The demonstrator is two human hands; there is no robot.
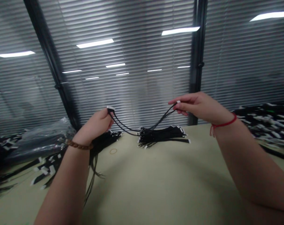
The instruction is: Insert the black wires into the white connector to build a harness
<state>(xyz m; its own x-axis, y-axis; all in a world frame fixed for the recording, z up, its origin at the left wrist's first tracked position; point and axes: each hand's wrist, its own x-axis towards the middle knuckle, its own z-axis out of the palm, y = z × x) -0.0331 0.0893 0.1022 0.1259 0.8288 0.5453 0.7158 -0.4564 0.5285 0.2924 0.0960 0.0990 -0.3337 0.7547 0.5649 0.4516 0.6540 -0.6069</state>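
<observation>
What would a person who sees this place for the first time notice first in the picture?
Probably the dark cable, sagging between the left hand and the right hand, each holding a white-tipped end. Just behind and below its dip, a bundle of black cables lies on the pale table. Bright light strips show across the striped blinds behind.

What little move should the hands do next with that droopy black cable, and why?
Perhaps the left hand and right hand could lift a little: the black cable held between them sags in the middle, down by the bundle on the table, where it might snag.
</observation>
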